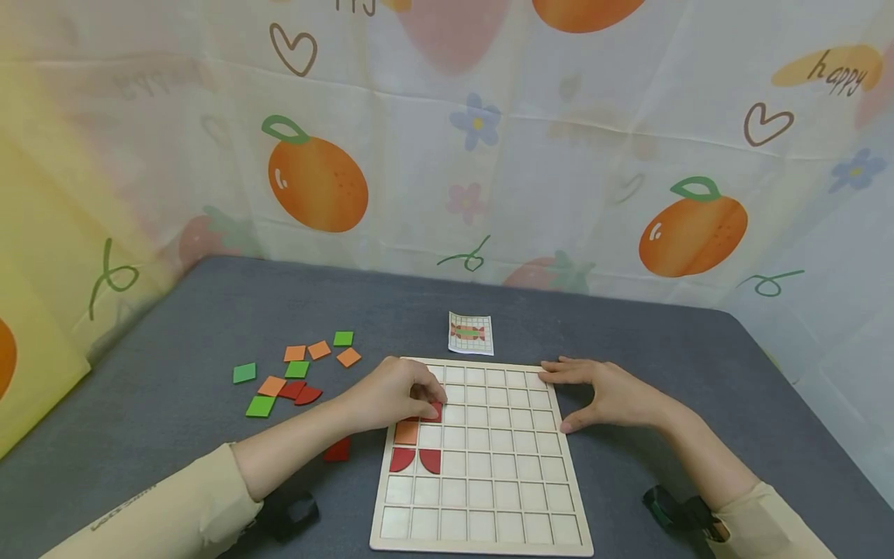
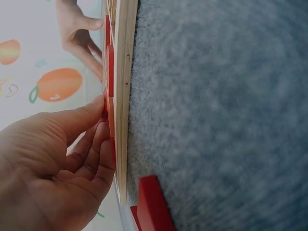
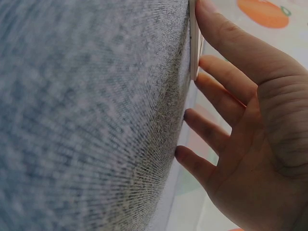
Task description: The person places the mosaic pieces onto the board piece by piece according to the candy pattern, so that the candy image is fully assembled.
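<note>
A pale wooden grid board (image 1: 482, 497) lies on the dark table. My left hand (image 1: 394, 394) reaches over its upper left part and pinches a red tile (image 1: 437, 408) in a cell of the second column, partly hidden by the thumb. Below it are an orange square tile (image 1: 406, 432) and two red quarter-round tiles, one on the left (image 1: 401, 460) and one beside it (image 1: 430, 462). In the left wrist view, the thumb and fingers (image 2: 94, 113) meet close against the board. My right hand (image 1: 608, 392), fingers spread, touches the board's right edge with thumb and fingertips.
Left of the board lie several loose tiles: green squares (image 1: 261, 406), orange squares (image 1: 272, 386) and red pieces (image 1: 308, 396). Another red tile (image 1: 338, 449) lies under the left forearm. A small printed pattern card (image 1: 471, 334) sits beyond the board, before a fruit-print curtain (image 1: 419, 155).
</note>
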`<action>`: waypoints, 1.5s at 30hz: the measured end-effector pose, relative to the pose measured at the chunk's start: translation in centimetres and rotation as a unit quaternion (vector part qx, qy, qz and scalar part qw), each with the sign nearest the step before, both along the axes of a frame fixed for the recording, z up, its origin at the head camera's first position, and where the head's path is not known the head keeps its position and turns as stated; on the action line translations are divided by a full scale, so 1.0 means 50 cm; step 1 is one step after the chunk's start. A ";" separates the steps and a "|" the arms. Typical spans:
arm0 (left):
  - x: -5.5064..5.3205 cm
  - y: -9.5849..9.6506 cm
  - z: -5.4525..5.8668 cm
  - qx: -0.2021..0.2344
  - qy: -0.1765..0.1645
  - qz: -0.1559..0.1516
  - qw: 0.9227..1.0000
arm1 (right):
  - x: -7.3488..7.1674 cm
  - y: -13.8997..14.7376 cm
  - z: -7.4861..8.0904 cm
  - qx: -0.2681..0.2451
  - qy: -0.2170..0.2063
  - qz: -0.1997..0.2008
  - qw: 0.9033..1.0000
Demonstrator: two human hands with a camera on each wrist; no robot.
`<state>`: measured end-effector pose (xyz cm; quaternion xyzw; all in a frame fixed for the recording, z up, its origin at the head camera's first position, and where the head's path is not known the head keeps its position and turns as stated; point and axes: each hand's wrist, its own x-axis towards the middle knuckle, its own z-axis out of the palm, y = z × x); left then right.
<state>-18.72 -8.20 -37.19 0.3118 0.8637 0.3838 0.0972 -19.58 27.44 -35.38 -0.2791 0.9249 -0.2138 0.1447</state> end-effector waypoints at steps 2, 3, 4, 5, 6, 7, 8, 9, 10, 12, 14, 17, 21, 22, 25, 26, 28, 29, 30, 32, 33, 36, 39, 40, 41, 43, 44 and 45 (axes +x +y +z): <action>0.000 0.001 -0.001 0.005 -0.004 -0.001 1.000 | 0.001 0.000 0.001 0.000 -0.001 0.000 1.000; 0.000 0.002 -0.001 0.007 -0.009 -0.001 1.000 | 0.001 0.000 0.002 -0.001 -0.001 0.000 1.000; 0.000 0.002 -0.002 0.009 -0.013 -0.003 1.000 | 0.001 0.000 0.002 -0.001 0.000 0.001 1.000; 0.001 0.002 -0.002 0.011 -0.017 -0.004 1.000 | 0.001 0.001 0.001 0.000 0.000 0.001 1.000; 0.001 0.003 -0.002 0.012 -0.019 -0.004 1.000 | 0.001 0.001 0.001 0.000 0.001 0.002 1.000; 0.002 0.003 -0.002 0.012 -0.021 -0.005 1.000 | 0.001 0.002 0.001 0.000 0.001 0.001 1.000; 0.003 0.003 -0.002 0.011 -0.022 -0.005 1.000 | 0.001 0.002 0.000 0.000 0.003 0.002 1.000; 0.003 0.002 -0.002 0.009 -0.021 -0.004 1.000 | 0.001 0.002 0.000 0.000 0.003 0.002 1.000; 0.004 0.002 -0.002 0.006 -0.016 -0.005 1.000 | 0.001 0.002 0.000 0.000 0.004 0.002 1.000; 0.004 0.002 -0.002 0.000 -0.005 -0.004 1.000 | 0.001 0.002 0.000 -0.001 0.006 0.002 1.000; 0.004 0.001 -0.003 -0.006 0.006 -0.003 1.000 | 0.002 0.002 0.000 -0.002 0.007 0.003 1.000; 0.004 0.001 -0.004 -0.010 0.012 0.000 1.000 | 0.002 0.002 0.000 -0.003 0.008 0.004 1.000; 0.003 0.001 -0.004 -0.005 0.006 0.000 1.000 | 0.003 0.002 0.000 -0.003 0.006 0.003 1.000; 0.003 0.001 -0.005 -0.004 0.003 0.001 1.000 | 0.003 0.003 0.000 -0.003 0.005 0.003 1.000; 0.003 0.000 -0.005 -0.001 0.000 0.002 1.000 | 0.003 0.003 0.000 -0.004 0.004 0.002 1.000; 0.003 0.000 -0.005 0.000 -0.004 0.005 1.000 | 0.003 0.003 0.000 -0.004 0.005 0.002 1.000; 0.003 0.000 -0.004 0.003 -0.006 0.007 1.000 | 0.003 0.003 -0.001 -0.005 0.005 0.002 1.000; 0.003 -0.001 -0.003 0.005 -0.004 0.008 1.000 | 0.003 0.003 -0.002 -0.005 0.005 0.000 1.000; 0.004 -0.002 0.000 0.008 -0.006 0.011 1.000 | 0.003 0.002 -0.002 -0.006 0.005 0.000 1.000; 0.005 -0.005 0.009 0.012 -0.006 0.017 1.000 | 0.002 0.002 -0.003 -0.006 0.004 -0.001 1.000; 0.004 -0.008 0.014 0.014 -0.003 0.020 1.000 | 0.002 0.002 -0.003 -0.006 0.003 -0.001 1.000; 0.001 -0.022 0.031 0.018 0.001 0.032 0.999 | 0.002 0.002 -0.002 -0.005 0.003 0.001 1.000; -0.007 -0.045 0.044 0.015 0.007 0.050 0.999 | 0.001 0.002 -0.001 -0.004 0.004 0.003 1.000; -0.010 -0.055 0.047 0.016 0.009 0.056 0.998 | 0.001 0.002 -0.001 -0.004 0.005 0.003 1.000; -0.012 -0.066 0.049 0.016 0.010 0.064 0.998 | 0.001 0.001 0.000 -0.004 0.005 0.003 1.000; -0.017 -0.087 0.053 0.015 0.019 0.081 0.996 | 0.001 0.001 0.000 -0.004 0.007 0.003 1.000; -0.019 -0.098 0.056 0.017 0.025 0.088 0.996 | 0.001 0.001 0.000 -0.004 0.008 0.003 1.000; -0.022 -0.109 0.058 0.015 0.030 0.097 0.995 | 0.000 0.001 -0.001 -0.004 0.008 0.002 1.000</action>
